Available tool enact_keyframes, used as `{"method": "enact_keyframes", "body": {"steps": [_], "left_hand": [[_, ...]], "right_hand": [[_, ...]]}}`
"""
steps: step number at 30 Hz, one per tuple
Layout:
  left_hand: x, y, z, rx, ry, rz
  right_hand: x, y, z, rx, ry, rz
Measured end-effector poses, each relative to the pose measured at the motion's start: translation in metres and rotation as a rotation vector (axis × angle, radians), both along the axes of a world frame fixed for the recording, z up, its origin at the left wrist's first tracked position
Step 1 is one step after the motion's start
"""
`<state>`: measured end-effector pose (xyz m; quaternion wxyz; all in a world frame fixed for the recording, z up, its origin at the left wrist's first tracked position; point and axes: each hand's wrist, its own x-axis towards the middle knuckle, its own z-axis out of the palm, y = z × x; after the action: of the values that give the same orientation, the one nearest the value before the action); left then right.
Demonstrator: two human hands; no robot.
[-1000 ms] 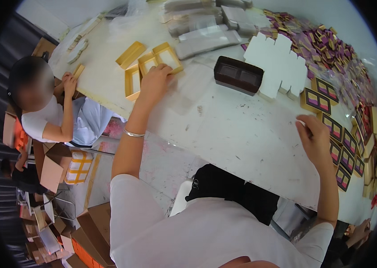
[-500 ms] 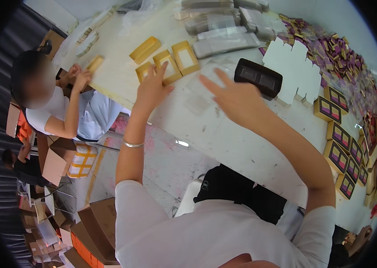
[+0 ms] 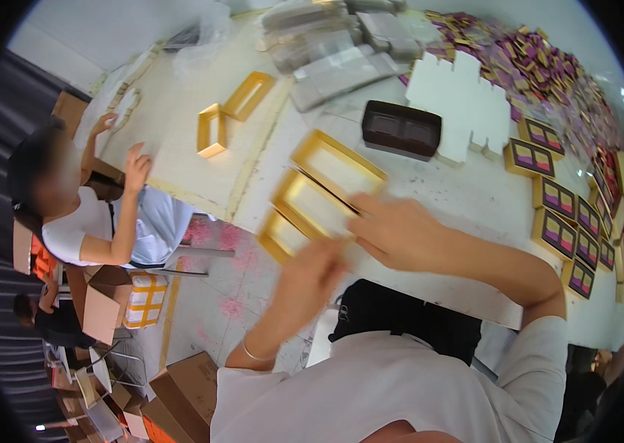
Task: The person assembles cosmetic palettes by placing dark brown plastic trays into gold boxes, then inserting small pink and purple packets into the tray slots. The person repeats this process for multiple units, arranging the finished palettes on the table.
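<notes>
Three gold rectangular box frames lie side by side on the table in front of me: a far frame (image 3: 376, 177), a middle frame (image 3: 280, 193) and a near frame (image 3: 268, 244). My right hand (image 3: 400, 235) has its fingers closed at the right end of the middle frame, close to the far one. Beside it, my left hand (image 3: 308, 277) is curled at the near frame's right end. It is blurred, and its fingertips are hidden. A dark brown tray (image 3: 400, 129) with two recesses sits beyond my right hand.
White die-cut card sheets (image 3: 452, 103) lie right of the tray, near a heap of small purple-and-gold pieces (image 3: 504, 63). Filled gold-edged boxes (image 3: 557, 230) line the right side. Clear plastic sleeves (image 3: 341, 70) are stacked at the back. A co-worker (image 3: 87, 214) sits at left near two more gold frames (image 3: 211, 131).
Three gold frames have come toward me and rightward across the table. My hands, spread apart before, are now drawn together at their near ends. The co-worker's hands no longer hold a gold piece.
</notes>
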<state>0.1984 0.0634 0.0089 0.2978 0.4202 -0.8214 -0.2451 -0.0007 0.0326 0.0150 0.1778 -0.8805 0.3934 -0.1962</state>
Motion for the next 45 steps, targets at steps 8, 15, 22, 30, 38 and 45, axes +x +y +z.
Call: {"method": "enact_keyframes", "body": {"steps": [8, 15, 22, 30, 38, 45], "left_hand": [[-0.159, 0.054, -0.025, 0.375, 0.181, -0.643], [-0.239, 0.044, -0.036, 0.473, 0.265, -0.674], [-0.15, -0.025, 0.011, 0.059, 0.264, -0.442], [-0.097, -0.155, -0.009, -0.606, -0.296, -0.189], [-0.109, -0.158, 0.02, -0.131, -0.171, -0.107], [-0.099, -0.136, 0.051, 0.328, 0.399, -0.375]], "right_hand": [[-0.175, 0.107, 0.001, 0.259, 0.139, -0.324], [-0.226, 0.098, 0.014, 0.224, 0.11, -0.429], [-0.242, 0.084, 0.035, 0.025, -0.16, -0.695], [-0.268, -0.006, -0.017, -0.198, -0.082, -0.754], [-0.243, -0.068, -0.024, -0.095, -0.049, -0.769], [-0.181, 0.016, 0.041, -0.539, -0.04, -0.588]]}}
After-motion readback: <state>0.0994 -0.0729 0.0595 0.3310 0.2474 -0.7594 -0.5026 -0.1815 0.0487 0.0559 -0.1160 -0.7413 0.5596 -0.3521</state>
